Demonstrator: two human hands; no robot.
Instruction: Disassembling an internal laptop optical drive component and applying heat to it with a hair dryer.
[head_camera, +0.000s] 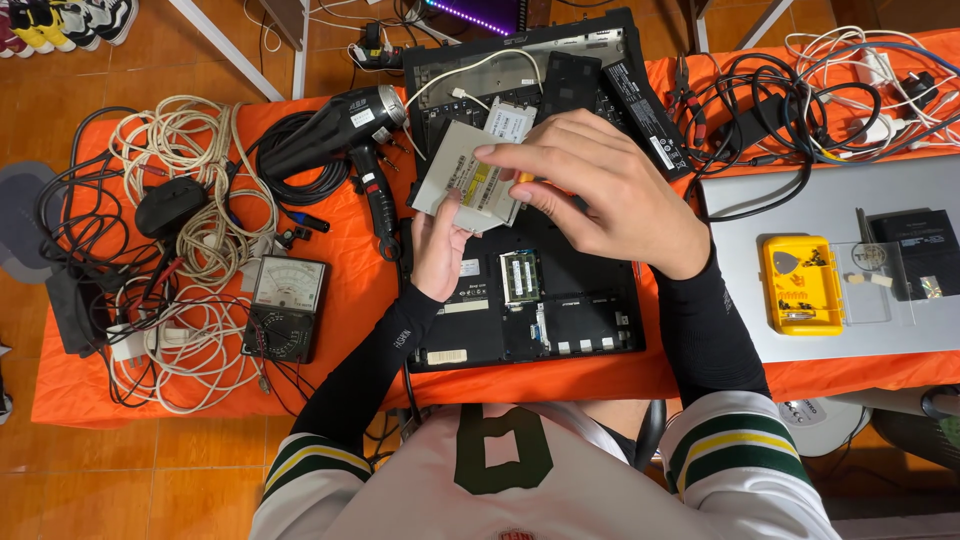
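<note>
Orange-covered table sat on tiled floor, cluttered. Both hands held a flat grey optical drive above an opened black laptop base. Left hand gripped its near edge from below, right hand pinched its right side. Heat gun and multimeter lay left, yellow parts box right.

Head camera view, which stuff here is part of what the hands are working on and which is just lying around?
In hand:
- grey drive unit, held by left hand and right hand
- opened black laptop, underside up, beneath it

Lying about:
- black heat gun
- analog multimeter
- white cable coil
- yellow parts box on a closed silver laptop
</note>
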